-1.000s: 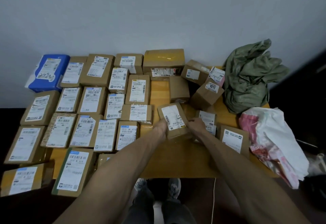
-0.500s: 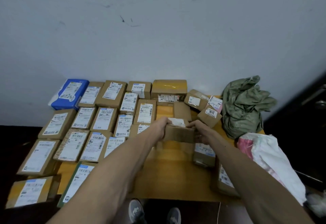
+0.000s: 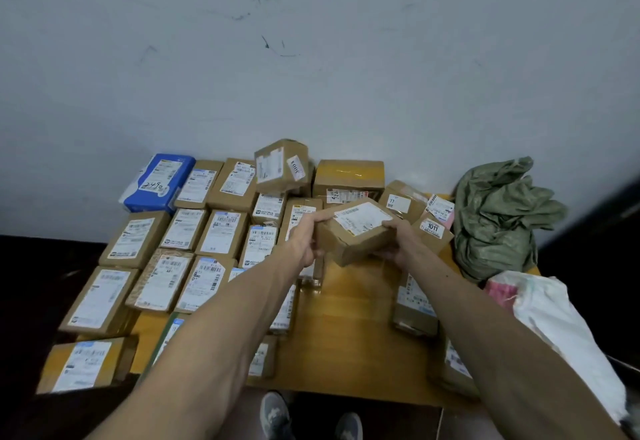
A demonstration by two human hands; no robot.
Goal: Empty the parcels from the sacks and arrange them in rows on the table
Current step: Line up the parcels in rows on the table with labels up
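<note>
I hold a brown cardboard parcel (image 3: pixel 356 231) with a white label in the air above the wooden table (image 3: pixel 346 318). My left hand (image 3: pixel 304 242) grips its left end and my right hand (image 3: pixel 398 243) grips its right end from below. Left of it, several labelled parcels (image 3: pixel 221 231) lie in rows, with a blue parcel (image 3: pixel 159 179) at the back left corner. One brown parcel (image 3: pixel 280 165) stands tilted above the back row by the wall. A crumpled green sack (image 3: pixel 495 217) and a white and pink sack (image 3: pixel 554 308) lie at the right.
Loose parcels marked 77 (image 3: pixel 398 202) and 1011 (image 3: pixel 433 231) sit unaligned behind my right hand. More parcels (image 3: pixel 412 301) lie under my right forearm. A bare strip of table runs down the middle. My shoes (image 3: pixel 277 415) show below the front edge.
Both hands have lifted the parcel off the table and carried it up and back. The view has tilted up toward the wall. A back-row parcel now stands tilted.
</note>
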